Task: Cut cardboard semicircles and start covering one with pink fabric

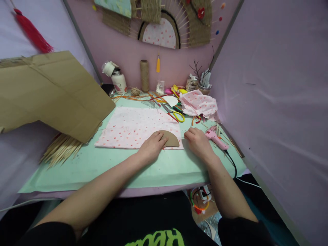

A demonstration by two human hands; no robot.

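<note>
A brown cardboard half-circle point(171, 138) lies on the near right corner of a pink dotted cloth point(133, 126) spread on the mint green table point(102, 167). My left hand point(153, 146) rests flat on the half-circle's left part, fingers stretched out. My right hand point(196, 139) sits on the table just right of the cloth's corner, fingers curled down and close together; whether anything is pinched in them is hidden. A pink glue gun point(216, 138) lies just right of my right hand.
A big cardboard sheet point(51, 92) leans at the left over a bundle of thin wooden sticks point(60, 150). At the back stand a bottle point(119, 82), a twine spool point(144, 75), yellow-handled scissors point(176, 114), a crumpled dotted cloth point(198, 104) and coloured strips. Pink walls close in both sides.
</note>
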